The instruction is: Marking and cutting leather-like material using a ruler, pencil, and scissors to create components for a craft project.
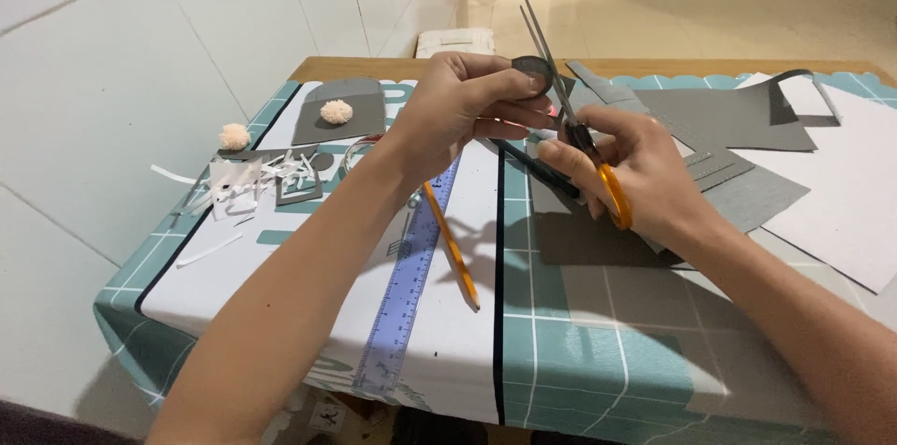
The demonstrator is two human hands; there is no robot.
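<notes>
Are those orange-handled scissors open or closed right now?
Open, slightly. The scissors in the right hand show two blades spread apart toward the tips, beside the small grey disc pinched by the left hand.

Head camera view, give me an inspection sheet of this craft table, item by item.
Surface: table under a teal and white checked cover, wood edge at the far side.
Job's things: small grey disc pinched in the left hand; orange-handled scissors in the right hand, blades open at the disc.
Clutter: purple ruler, pencil, two pompoms, white paper scraps, grey sheets, white paper.
Grippers: both hands bare, both gripping.
Cables: nothing seen.
Surroundings: white tiled wall on the left, tan floor beyond.
</notes>
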